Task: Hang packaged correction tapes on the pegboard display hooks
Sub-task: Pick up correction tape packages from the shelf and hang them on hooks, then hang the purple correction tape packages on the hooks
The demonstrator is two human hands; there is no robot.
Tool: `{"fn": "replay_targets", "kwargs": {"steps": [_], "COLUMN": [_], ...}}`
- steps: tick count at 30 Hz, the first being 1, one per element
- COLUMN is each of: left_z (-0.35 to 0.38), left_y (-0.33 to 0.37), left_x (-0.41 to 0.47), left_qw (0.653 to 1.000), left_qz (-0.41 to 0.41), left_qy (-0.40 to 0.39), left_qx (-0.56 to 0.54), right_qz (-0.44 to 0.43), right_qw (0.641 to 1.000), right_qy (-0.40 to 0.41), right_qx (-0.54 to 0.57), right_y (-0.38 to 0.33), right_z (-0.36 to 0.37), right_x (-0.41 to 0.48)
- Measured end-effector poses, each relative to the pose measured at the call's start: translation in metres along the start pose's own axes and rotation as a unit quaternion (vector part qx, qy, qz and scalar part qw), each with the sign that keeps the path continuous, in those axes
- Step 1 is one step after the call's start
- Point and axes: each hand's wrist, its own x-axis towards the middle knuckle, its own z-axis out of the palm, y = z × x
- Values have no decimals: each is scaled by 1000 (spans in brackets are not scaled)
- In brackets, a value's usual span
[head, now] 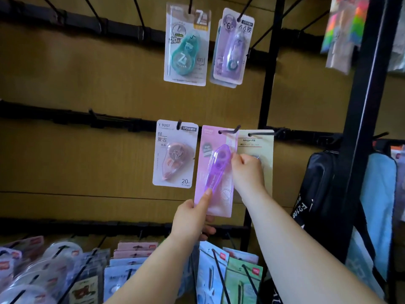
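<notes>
A pink card with a purple correction tape [215, 170] hangs by its hole on a black hook [230, 131] in the middle row. My left hand [192, 218] pinches the card's lower left corner, thumb on the front. My right hand [247, 170] grips the card's right edge beside the blister. Behind my right hand a cream packaged tape [259, 143] hangs on the neighbouring hook. A white card with a brown tape [175, 153] hangs to the left. In the row above hang a teal tape [186, 44] and a lilac tape [232, 47].
Black hooks [96, 14] stand out bare along the brown board's left side. Below, a lower row of hooks carries several packaged items [131, 266]. A black upright post [363, 106] and a dark bag [317, 194] stand at the right, with colourful packs [344, 29] above.
</notes>
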Motion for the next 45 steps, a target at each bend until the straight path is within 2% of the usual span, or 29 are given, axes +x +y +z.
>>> {"fn": "replay_targets", "kwargs": {"steps": [5,9,13,15,18,20,24,27,31,34,38,42,45], "left_z": [0,-7,-26,-41,-67,-85,-132,-164,-181,-188,-208,-240,-260], "left_y": [-5,-23,-42,-48,-68,-91,-139,-182,-243,-290,-341,-380,-397], "left_x": [18,7,-32,-59,-100,-125,-162,-178,-187,-184,-184,-187,-181], "left_qw": [999,999,997,996,994,992,984,969,948,921,872,837,813], "left_qz": [-19,-35,-22,-18,-31,-34,-71,-157,-248,-281,-359,-414,-439], "left_qy": [-15,-9,51,57,62,97,161,187,200,268,330,352,362], "left_qx": [-22,-19,-46,-59,-80,-68,8,31,-3,22,47,66,122], "right_qz": [-9,28,67,68,85,104,133,162,239,297,349,410,392], "right_qw": [999,996,995,995,987,977,951,921,865,820,780,754,748], "right_qy": [2,-55,-70,-70,-126,-177,-270,-347,-439,-489,-519,-512,-534], "right_qx": [-52,-66,-21,7,48,58,74,72,40,9,-17,-37,-48], "right_y": [4,17,33,36,34,33,36,50,86,116,152,184,198], "right_z": [8,9,0,-10,-20,-19,-2,28,92,144,194,232,254], "right_x": [11,-3,-42,-66,-107,-135,-188,-223,-266,-300,-342,-373,-390]}}
